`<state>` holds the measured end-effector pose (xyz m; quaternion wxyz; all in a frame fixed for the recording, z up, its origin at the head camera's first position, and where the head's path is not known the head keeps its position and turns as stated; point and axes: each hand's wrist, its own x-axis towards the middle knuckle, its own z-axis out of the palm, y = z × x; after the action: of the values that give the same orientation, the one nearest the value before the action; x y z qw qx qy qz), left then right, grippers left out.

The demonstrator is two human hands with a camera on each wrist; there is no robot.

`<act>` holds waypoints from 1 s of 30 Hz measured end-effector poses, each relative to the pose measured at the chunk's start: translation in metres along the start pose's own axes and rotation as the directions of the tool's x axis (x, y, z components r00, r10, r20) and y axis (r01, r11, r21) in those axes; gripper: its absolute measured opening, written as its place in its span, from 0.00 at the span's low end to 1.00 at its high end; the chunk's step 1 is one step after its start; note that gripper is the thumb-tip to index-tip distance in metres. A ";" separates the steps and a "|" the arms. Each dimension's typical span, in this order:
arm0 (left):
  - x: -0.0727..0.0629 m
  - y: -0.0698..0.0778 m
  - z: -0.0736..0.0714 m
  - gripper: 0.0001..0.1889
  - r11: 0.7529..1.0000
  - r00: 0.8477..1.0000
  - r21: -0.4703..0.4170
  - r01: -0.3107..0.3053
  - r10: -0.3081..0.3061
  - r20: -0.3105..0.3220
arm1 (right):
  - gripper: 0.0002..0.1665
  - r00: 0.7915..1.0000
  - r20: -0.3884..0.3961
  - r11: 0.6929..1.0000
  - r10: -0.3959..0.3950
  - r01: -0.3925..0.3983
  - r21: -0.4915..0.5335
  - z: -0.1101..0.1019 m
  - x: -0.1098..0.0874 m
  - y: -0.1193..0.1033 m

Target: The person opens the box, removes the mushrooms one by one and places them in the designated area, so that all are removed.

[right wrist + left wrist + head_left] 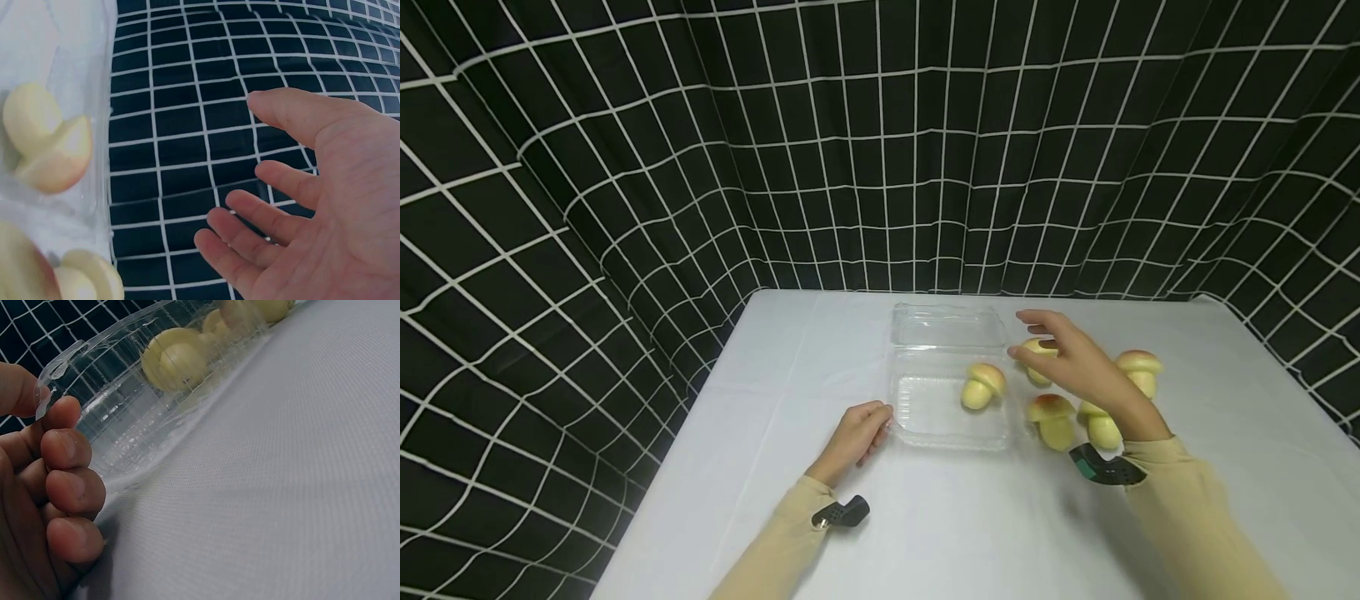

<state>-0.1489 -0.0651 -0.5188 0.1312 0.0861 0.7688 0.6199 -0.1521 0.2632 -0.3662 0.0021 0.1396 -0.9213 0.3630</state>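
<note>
A clear plastic clamshell container [952,437] lies on the table with its lid folded back. My left hand [853,433] pinches the container's left rim between thumb and index finger, as the left wrist view shows. Inside the container, toward its right side, is one toy mushroom [983,386] with a yellow stem and a reddish-yellow cap. My right hand [1067,354] hovers right of the container, fingers spread and nothing in its grasp. Below it, a second mushroom [1040,375] is partly hidden by the fingers. Another mushroom [1051,422] lies close to the container's right edge.
Two more mushrooms lie farther right: one [1103,429] is partly covered by the right forearm, the other [1139,367] sits behind the wrist. A white cloth covers the table [760,400]. Black curtains with a white grid [850,167] stand around its back and sides.
</note>
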 end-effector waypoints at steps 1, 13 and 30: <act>0.000 0.000 0.000 0.20 1.000 1.000 0.002 0.000 0.000 0.000 | 0.40 1.000 0.007 1.000 0.004 -0.004 0.001 0.001 0.001 -0.001; 0.000 0.001 0.001 0.21 1.000 1.000 0.006 0.015 -0.015 -0.014 | 0.36 0.997 0.038 0.996 -0.072 0.070 0.050 0.022 0.016 -0.001; 0.001 -0.001 0.000 0.20 1.000 1.000 -0.009 0.003 -0.004 -0.013 | 0.40 0.991 0.134 1.000 -0.007 0.003 0.031 0.046 0.019 0.005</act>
<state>-0.1499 -0.0645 -0.5199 0.1277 0.0801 0.7669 0.6238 -0.1666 0.2309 -0.4014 -0.0609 0.1659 -0.9133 0.3668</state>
